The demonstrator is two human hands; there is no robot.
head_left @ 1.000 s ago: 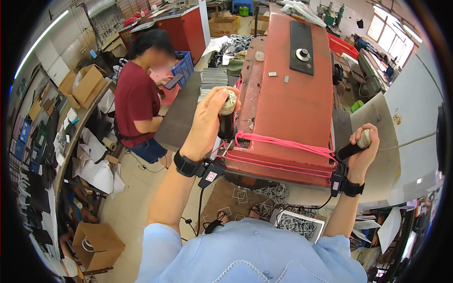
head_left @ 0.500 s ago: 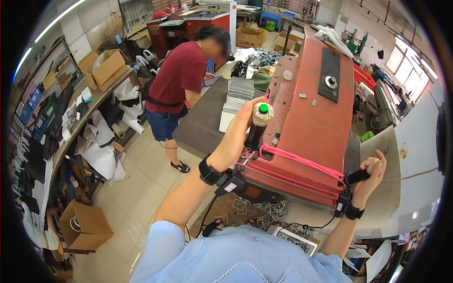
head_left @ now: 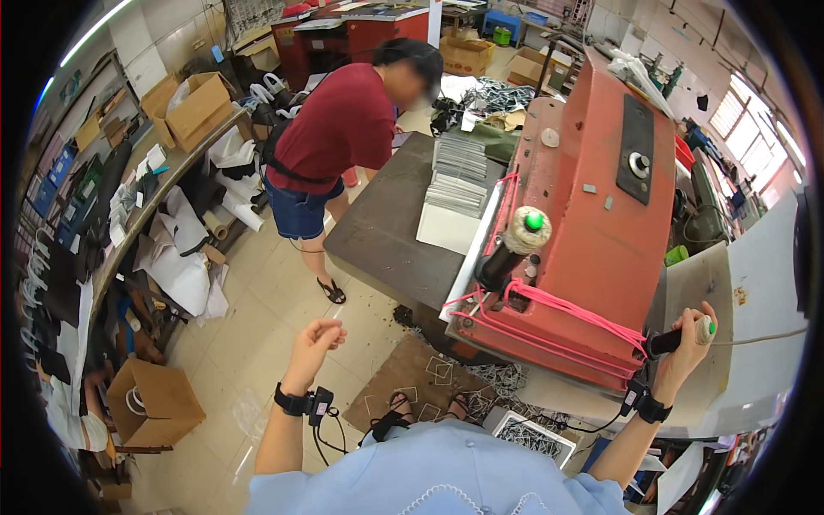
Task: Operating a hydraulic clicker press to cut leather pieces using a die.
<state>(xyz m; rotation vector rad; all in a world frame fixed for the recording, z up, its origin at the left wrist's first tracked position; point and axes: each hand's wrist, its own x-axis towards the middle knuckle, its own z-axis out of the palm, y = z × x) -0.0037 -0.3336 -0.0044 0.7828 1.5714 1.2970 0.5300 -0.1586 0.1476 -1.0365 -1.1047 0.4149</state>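
My left hand (head_left: 311, 354) is off the machine, held over the floor at the near left with loosely bent fingers and nothing in it. My right hand (head_left: 680, 345) is wrapped round the right handle (head_left: 663, 344) of a big red press machine (head_left: 592, 257). That handle ends in a cord-wrapped knob with a green button. The left handle (head_left: 499, 264), black with a wrapped top and a green button (head_left: 534, 221), stands untouched. Pink cord (head_left: 575, 314) runs along the machine's front between both handles. Each of my wrists wears a black strap with a small wired box.
A co-worker in a dark red shirt (head_left: 335, 120) bends over the dark table (head_left: 378, 223), where stacked pale sheets (head_left: 453, 184) lie. A tray of metal pieces (head_left: 528, 433) stands by my feet. Cardboard boxes (head_left: 154, 403) and a cluttered shelf line the left.
My left hand has let go of the left handle and moved down to the left. My right hand's fingers have closed round the right handle. The co-worker leans further over the table.
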